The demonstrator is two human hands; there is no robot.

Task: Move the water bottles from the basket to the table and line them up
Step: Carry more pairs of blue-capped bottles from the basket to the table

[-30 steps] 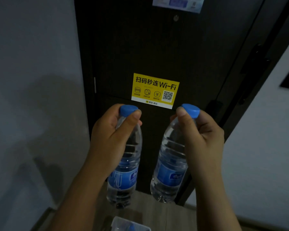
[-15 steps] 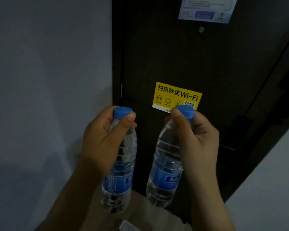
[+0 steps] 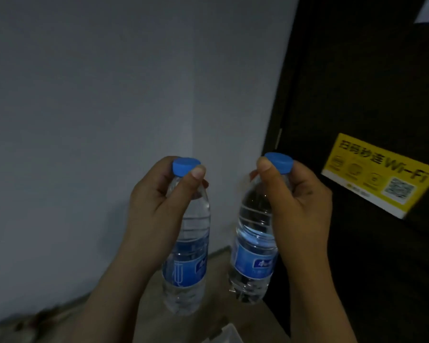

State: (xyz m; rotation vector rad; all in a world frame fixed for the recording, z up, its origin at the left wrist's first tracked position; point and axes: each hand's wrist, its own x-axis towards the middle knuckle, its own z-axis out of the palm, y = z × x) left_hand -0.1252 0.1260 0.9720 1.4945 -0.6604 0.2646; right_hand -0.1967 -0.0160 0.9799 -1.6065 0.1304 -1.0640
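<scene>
- Left hand (image 3: 156, 204) grips the left bottle (image 3: 187, 263) at the neck, with the thumb by the blue cap (image 3: 185, 165). The body hangs below the fingers (image 3: 146, 189), long axis near upright, cap up.
- Right hand (image 3: 300, 206) grips the right bottle (image 3: 254, 256) likewise — base tilted slightly toward the other, not touching.
- Both bottles are held in the air, and the table is out of view — I cannot tell which hand is nearer.

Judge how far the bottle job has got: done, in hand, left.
Done: two bottles picked up. In hand: the left hand grips the left bottle at its neck, the right hand the right bottle, both upright in mid-air. Left: nothing is set down or lined up in view, so both steps remain.
</scene>
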